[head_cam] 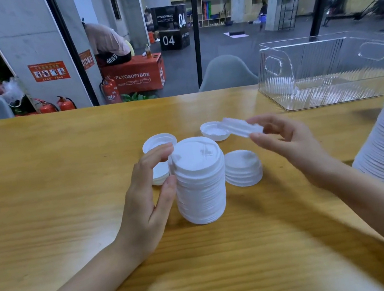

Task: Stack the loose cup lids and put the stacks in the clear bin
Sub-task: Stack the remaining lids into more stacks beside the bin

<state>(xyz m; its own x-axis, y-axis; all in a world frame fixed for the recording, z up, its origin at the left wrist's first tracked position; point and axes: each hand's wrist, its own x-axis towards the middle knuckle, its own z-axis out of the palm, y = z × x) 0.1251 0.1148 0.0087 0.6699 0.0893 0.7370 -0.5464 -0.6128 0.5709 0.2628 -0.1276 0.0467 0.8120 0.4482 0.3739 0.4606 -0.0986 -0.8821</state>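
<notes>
Head view: left hand (144,203) grips the tall lid stack (199,182) on the table (40,182), while right hand (285,140) pinches a tilted lid (242,127) just behind it.

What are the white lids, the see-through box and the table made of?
The lid stack looks like thin white plastic, fairly matte: moulded rims that nest tightly. The clear bin seems hard glossy plastic: you see through its ribbed walls. The table looks like wood or wood-look laminate, with yellow-brown grain streaks and a soft sheen; I cannot tell which.
</notes>
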